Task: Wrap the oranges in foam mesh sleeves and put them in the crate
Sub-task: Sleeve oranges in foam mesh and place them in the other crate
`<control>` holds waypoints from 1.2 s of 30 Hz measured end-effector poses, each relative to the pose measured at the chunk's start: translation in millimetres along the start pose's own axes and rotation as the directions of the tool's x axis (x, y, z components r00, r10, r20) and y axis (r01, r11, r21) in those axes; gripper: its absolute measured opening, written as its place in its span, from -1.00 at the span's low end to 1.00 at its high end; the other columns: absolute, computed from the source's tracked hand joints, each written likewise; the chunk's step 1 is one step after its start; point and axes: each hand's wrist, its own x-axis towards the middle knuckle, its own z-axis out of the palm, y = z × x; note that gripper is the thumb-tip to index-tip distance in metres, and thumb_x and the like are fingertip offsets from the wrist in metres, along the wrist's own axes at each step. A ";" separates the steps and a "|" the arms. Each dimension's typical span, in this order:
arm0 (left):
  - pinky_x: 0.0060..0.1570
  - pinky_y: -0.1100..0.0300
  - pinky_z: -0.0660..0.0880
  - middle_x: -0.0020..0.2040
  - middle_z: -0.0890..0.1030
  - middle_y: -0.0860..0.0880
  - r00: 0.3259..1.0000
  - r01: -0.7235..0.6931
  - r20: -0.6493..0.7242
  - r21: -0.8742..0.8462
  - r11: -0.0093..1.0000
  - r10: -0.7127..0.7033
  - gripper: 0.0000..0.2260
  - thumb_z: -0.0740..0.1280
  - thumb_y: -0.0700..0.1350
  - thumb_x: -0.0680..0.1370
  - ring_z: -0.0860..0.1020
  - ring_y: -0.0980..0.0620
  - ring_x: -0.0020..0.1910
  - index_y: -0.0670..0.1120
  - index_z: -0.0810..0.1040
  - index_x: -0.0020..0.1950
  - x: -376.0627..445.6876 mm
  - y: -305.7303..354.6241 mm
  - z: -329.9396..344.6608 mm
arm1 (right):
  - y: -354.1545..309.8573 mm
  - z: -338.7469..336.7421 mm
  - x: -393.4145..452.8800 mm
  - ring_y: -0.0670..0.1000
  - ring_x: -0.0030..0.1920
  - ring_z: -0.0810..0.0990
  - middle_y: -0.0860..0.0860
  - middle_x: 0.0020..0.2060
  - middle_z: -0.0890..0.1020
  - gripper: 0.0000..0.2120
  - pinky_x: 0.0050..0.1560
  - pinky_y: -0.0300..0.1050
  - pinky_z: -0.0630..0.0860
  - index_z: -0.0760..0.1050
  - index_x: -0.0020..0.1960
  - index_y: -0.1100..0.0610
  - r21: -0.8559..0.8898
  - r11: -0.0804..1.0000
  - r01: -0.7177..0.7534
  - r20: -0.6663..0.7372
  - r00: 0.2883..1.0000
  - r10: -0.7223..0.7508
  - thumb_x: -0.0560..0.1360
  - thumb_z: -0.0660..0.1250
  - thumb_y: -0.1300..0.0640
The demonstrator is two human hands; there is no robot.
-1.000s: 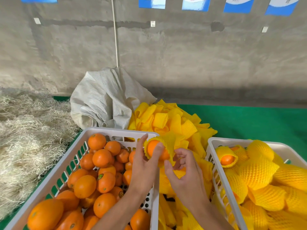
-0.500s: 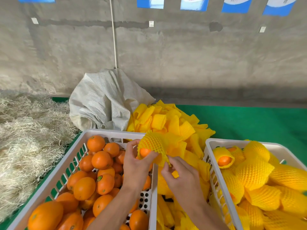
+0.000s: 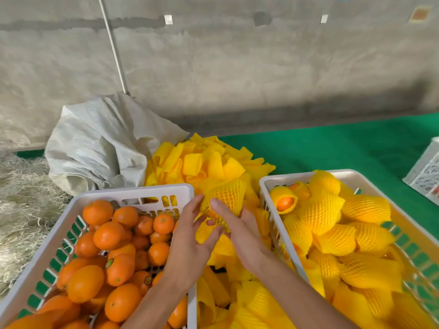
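Between the two crates I hold an orange almost fully covered by a yellow foam mesh sleeve (image 3: 228, 198); a sliver of orange peel shows at its lower end. My right hand (image 3: 240, 230) grips the sleeved orange from below and behind, thumb across its front. My left hand (image 3: 190, 236) touches its left side and lower end with spread fingers. The left white crate (image 3: 71, 217) holds several bare oranges (image 3: 108, 235). The right white crate (image 3: 266, 184) holds several sleeved oranges (image 3: 320, 212).
A heap of loose yellow sleeves (image 3: 204, 162) lies behind and between the crates. A grey woven sack (image 3: 95, 143) slumps against the concrete wall. Straw (image 3: 21, 203) covers the left. Green matting (image 3: 332, 150) spreads right, with another white crate (image 3: 425, 172) at the edge.
The sleeve has been drawn over the orange, which was half bare a second ago. Both hands and the orange shifted right, toward the gap beside the right crate.
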 end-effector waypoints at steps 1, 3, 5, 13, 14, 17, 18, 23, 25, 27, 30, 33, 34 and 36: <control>0.35 0.37 0.41 0.49 0.40 0.23 1.000 -0.023 0.007 0.039 0.999 0.023 -0.40 0.48 -0.11 0.56 0.41 0.28 0.45 0.03 0.35 0.56 -0.1 -1.3 -1.0 | -2.5 -1.5 3.4 0.05 -0.01 0.76 -0.03 0.03 0.76 -0.64 -0.10 -0.14 0.64 0.66 0.19 0.00 0.029 0.999 0.021 -0.089 0.996 -0.018 0.47 0.53 -0.14; 0.38 0.32 0.38 0.45 0.40 0.35 0.999 -0.034 0.045 0.122 0.992 0.029 -0.50 0.44 0.03 0.58 0.37 0.34 0.44 0.15 0.40 0.50 -2.0 -3.6 -3.8 | -9.8 -6.6 10.7 0.07 -0.06 0.76 0.01 -0.01 0.76 -0.66 -0.12 -0.06 0.64 0.66 0.16 0.04 0.155 0.985 0.080 -0.292 0.956 -0.032 0.51 0.49 -0.15; 0.41 0.22 0.39 0.41 0.43 0.36 0.995 -0.035 0.103 0.192 0.981 0.015 -0.60 0.40 0.07 0.60 0.35 0.36 0.44 0.20 0.44 0.42 -4.3 -9.4 -4.8 | -20.2 -19.3 17.8 0.10 -0.06 0.76 0.06 0.01 0.76 -0.64 -0.11 -0.05 0.62 0.65 0.14 0.03 0.366 0.916 0.167 -0.421 0.907 0.003 0.52 0.43 -0.22; 0.15 0.55 0.35 0.43 0.42 0.32 0.975 -0.078 0.222 0.334 0.939 0.002 -0.71 0.32 0.17 0.61 0.34 0.23 0.49 0.26 0.49 0.32 -6.2 -26.4 0.0 | -34.7 -65.2 32.2 0.17 0.07 0.74 0.08 0.18 0.71 -0.43 0.16 0.11 0.59 0.50 0.29 0.04 0.559 0.775 0.296 -0.513 0.857 0.043 0.57 0.19 -0.40; 0.14 0.55 0.36 0.43 0.42 0.32 0.974 -0.080 0.227 0.338 0.938 0.002 -0.72 0.32 0.17 0.60 0.34 0.22 0.49 0.27 0.48 0.32 -6.1 -28.4 0.1 | -32.7 -65.2 33.5 0.17 0.03 0.75 0.07 0.16 0.72 -0.41 0.13 0.11 0.60 0.42 0.36 0.10 0.524 0.796 0.302 -0.535 0.844 0.033 0.60 0.21 -0.35; 0.26 0.44 0.34 0.45 0.39 0.33 0.972 -0.085 0.234 0.330 0.940 0.006 -0.71 0.31 0.20 0.60 0.31 0.23 0.51 0.29 0.48 0.32 -6.7 -31.7 -1.3 | -23.3 -61.0 39.2 0.14 -0.14 0.75 0.12 0.08 0.74 -0.72 -0.16 -0.02 0.62 0.42 0.26 0.18 0.426 0.848 0.315 -0.559 0.829 -0.027 0.70 0.25 -0.01; 0.31 0.38 0.32 0.46 0.39 0.32 0.974 -0.087 0.227 0.326 0.941 0.011 -0.71 0.30 0.20 0.60 0.30 0.23 0.52 0.28 0.48 0.32 -7.0 -32.5 -1.8 | -19.1 -58.4 41.0 0.13 -0.19 0.74 0.14 0.06 0.73 -0.80 -0.23 -0.07 0.61 0.42 0.23 0.20 0.398 0.871 0.289 -0.547 0.837 -0.028 0.70 0.24 0.08; 0.40 0.21 0.24 0.53 0.34 0.14 0.995 -0.056 0.096 0.394 0.917 0.020 -0.69 0.35 0.03 0.64 0.24 0.13 0.55 0.09 0.49 0.39 -5.2 -36.1 -1.7 | 19.1 -53.5 41.9 -0.02 -0.10 0.71 0.07 0.17 0.67 -0.70 -0.19 -0.19 0.60 0.40 0.38 0.15 -0.091 0.995 -0.043 -0.315 0.949 0.012 0.67 0.31 0.14; 0.44 0.17 0.25 0.56 0.31 0.07 0.999 -0.013 0.047 0.392 0.920 -0.006 -0.61 0.31 0.02 0.67 0.21 0.11 0.56 -0.01 0.41 0.49 -3.7 -37.0 -4.8 | 33.8 -56.1 42.1 -0.06 0.02 0.64 0.03 0.27 0.60 -0.62 -0.15 -0.22 0.53 0.38 0.43 0.08 -0.437 0.889 -0.138 -0.177 0.982 0.065 0.65 0.34 0.09; 0.44 0.12 0.31 0.53 0.34 0.04 0.998 0.052 0.018 0.315 0.948 -0.061 -0.53 0.23 0.07 0.69 0.27 0.11 0.52 -0.08 0.32 0.56 -3.2 -38.7 -9.9 | 43.1 -56.1 41.7 0.03 0.20 0.57 0.03 0.36 0.53 -0.56 -0.02 -0.16 0.51 0.35 0.48 0.02 -0.651 0.751 -0.111 -0.040 0.993 0.113 0.64 0.36 0.07; 0.14 0.12 0.46 0.25 0.55 0.00 0.991 0.135 -0.047 0.242 0.961 -0.127 -0.66 0.10 0.07 0.74 0.53 0.16 0.16 -0.05 0.39 0.45 0.8 -40.6 -17.1 | 49.9 -51.4 38.0 0.10 0.30 0.52 0.05 0.43 0.44 -0.58 0.13 -0.05 0.52 0.40 0.47 -0.01 -0.835 0.549 0.032 0.166 0.966 0.197 0.64 0.35 0.07; -0.14 0.04 0.51 -0.02 0.61 -0.07 0.959 0.277 -0.017 0.258 0.925 -0.282 -0.83 0.10 -0.08 0.76 0.58 -0.01 -0.10 -0.03 0.47 0.23 10.0 -49.4 -30.5 | 58.9 -47.6 32.7 0.16 0.40 0.41 0.08 0.46 0.35 -0.54 0.31 -0.01 0.44 0.39 0.49 -0.01 -0.949 0.255 0.186 0.264 0.911 0.318 0.62 0.37 0.05; -0.08 -0.02 0.55 -0.01 0.62 -0.10 0.921 0.350 0.064 0.296 0.889 -0.384 -0.84 0.12 -0.14 0.75 0.60 -0.07 -0.07 -0.06 0.48 0.21 10.9 -53.5 -35.4 | 61.3 -45.9 31.7 0.18 0.46 0.33 0.10 0.50 0.29 -0.48 0.40 0.03 0.39 0.34 0.52 0.02 -0.963 0.158 0.217 0.259 0.904 0.341 0.61 0.39 0.05; 0.02 -0.14 0.56 -0.02 0.58 -0.18 0.819 0.346 0.248 0.507 0.790 -0.518 -0.91 0.18 -0.23 0.72 0.55 -0.14 -0.08 -0.15 0.48 0.11 10.1 -66.4 -42.7 | 63.4 -42.4 30.2 0.21 0.52 0.22 0.12 0.56 0.18 -0.38 0.47 0.11 0.32 0.23 0.56 0.11 -0.969 0.021 0.246 0.238 0.908 0.346 0.59 0.40 0.06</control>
